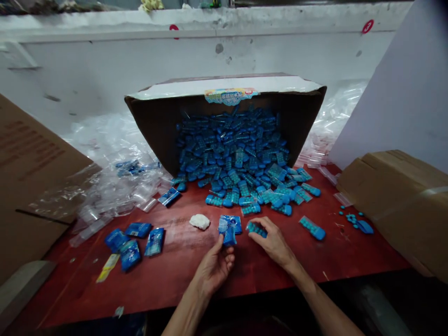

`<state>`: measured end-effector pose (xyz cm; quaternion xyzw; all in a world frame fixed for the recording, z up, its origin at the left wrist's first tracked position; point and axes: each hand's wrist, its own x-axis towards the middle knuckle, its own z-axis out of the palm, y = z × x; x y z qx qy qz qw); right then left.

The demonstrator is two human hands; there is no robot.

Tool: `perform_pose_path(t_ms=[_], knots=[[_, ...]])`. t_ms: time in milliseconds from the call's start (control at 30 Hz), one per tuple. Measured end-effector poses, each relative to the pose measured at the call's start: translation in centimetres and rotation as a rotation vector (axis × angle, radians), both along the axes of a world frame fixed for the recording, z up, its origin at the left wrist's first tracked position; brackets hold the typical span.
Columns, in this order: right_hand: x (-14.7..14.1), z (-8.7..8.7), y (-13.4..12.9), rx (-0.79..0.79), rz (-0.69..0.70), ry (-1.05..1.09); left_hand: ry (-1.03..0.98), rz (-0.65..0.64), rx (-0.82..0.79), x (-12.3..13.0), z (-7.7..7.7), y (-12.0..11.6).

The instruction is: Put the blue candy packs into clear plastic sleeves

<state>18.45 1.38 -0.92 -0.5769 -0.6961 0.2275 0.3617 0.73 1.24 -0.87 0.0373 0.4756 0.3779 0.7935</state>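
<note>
My left hand pinches a blue printed packet between thumb and fingers, near the middle of the red table. Another blue packet lies just behind it, partly overlapped. To the right, my right hand grips a small clear pack of turquoise beads by its ends. A crumpled white wad sits to the left of the packets. Beyond both hands, a heap of similar turquoise packs spills from a cardboard box lying on its side.
Several blue packets and a yellow strip lie at left. Clear plastic sleeves pile up behind them. One bead pack and loose beads with a blue cap are at right. Cardboard boxes flank the table.
</note>
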Motion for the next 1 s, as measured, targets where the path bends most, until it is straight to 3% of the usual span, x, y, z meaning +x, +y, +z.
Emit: perform_pose_path(t_ms=[67,200,533,800,1000], knots=[[-0.3,1.2,-0.5,0.042,0.031,0.075,0.005,0.011,0.010,0.0,-0.2,0.0],[-1.2,2.5,-1.3,0.131,0.090,-0.030,0.013,0.020,0.045,0.3,-0.6,-0.2],[-2.1,2.0,-1.7,0.168,0.093,-0.226,0.055,0.029,0.100,0.3,-0.6,-0.3],[-2.0,1.3,-1.9,0.114,0.125,-0.171,0.107,0.003,0.250,0.0,-0.7,-0.4],[-1.9,1.3,-1.9,0.112,0.136,-0.164,0.109,-0.025,0.275,-0.2,-0.6,-0.3]])
